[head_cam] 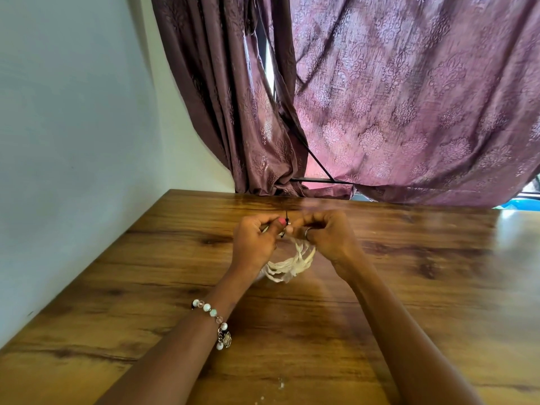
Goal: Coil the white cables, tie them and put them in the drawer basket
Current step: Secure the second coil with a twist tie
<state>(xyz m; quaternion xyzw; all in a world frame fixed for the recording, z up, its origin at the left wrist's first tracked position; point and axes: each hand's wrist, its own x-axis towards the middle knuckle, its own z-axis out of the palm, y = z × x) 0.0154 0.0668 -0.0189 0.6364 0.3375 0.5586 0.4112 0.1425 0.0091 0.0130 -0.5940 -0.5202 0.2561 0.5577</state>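
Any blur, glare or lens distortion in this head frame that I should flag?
Head view: wide-angle bending curves the wall edge and curtain; daylight glares off the wooden table at far right; the coiled white cable looks smeared between left hand and right hand.

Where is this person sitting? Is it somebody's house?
Probably a room in a home. A wooden table stands in a corner against a plain pale wall, and patterned purple curtains hang over a window behind it.
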